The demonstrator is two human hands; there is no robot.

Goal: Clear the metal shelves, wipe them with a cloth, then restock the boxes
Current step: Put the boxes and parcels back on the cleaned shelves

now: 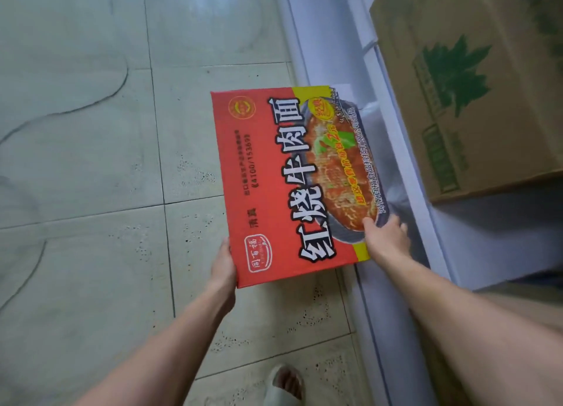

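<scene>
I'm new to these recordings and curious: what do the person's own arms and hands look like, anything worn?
Nothing is worn on them. The left hand and right hand have no gloves, and no ring, watch or band shows. The left forearm and right forearm are uncovered to the picture's edge, no sleeve in view. A pale open-toed slipper shows on one foot.

The tiled floor (pixel 91 131) lies open from 7 round to 11 o'clock, a wide lane for an arm. At centre the red noodle box (pixel 274 186) blocks the way, held between the left grip (pixel 224 262) and the right grip (pixel 387 238), its right side overlapping the white metal shelf (pixel 487 223). At 2 o'clock a brown cardboard carton (pixel 475 85) fills the shelf. Bare shelf shows just below it at 4 o'clock. A slippered foot (pixel 285 384) stands at 6.
</scene>
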